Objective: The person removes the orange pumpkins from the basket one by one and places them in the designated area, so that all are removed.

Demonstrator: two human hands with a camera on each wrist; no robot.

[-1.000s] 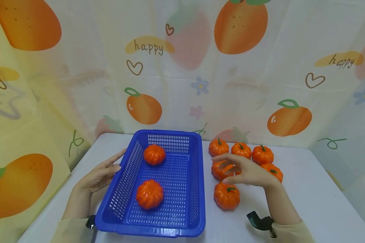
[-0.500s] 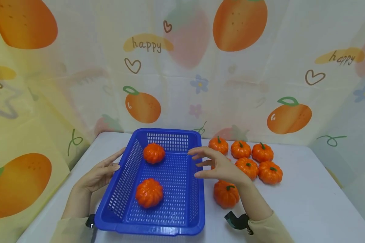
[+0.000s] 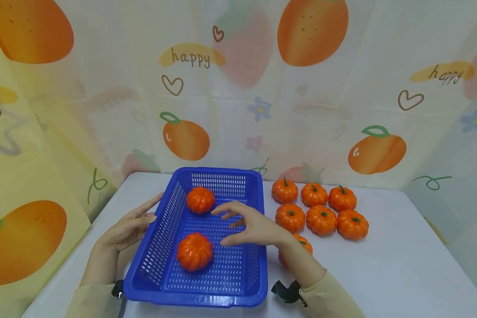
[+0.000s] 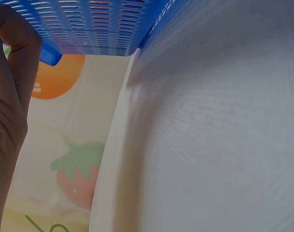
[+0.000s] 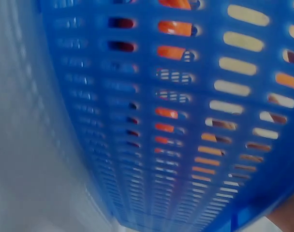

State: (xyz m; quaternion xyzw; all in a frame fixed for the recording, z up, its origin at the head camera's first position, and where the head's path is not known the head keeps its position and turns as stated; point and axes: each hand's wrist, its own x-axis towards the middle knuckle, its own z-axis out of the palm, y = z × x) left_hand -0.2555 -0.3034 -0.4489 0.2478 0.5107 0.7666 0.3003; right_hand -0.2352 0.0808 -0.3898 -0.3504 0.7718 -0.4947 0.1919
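**Blue basket, two pumpkins inside, right hand over it**

Blue plastic basket (image 3: 258, 247) with slotted walls stands on the white table (image 3: 401, 265), near the front edge. The left hand (image 3: 133, 227) rests with straight fingers against the basket's wall at 9 o'clock and holds nothing. The right hand (image 3: 250, 227) hovers over the basket, fingers spread wide and empty, between the far pumpkin (image 3: 200, 199) at 11 o'clock and the near pumpkin (image 3: 194, 251) at 7 o'clock.

To do this well, I think the left hand should keep the light basket steady while the right hand reaches in, and the right hand should close around the ribbed body, not the small stem.

Both pumpkins are glossy orange, ribbed, probably hard and light. Seven more pumpkins (image 3: 321, 219) lie on the table at 3 o'clock of the basket, one partly hidden behind the right forearm.
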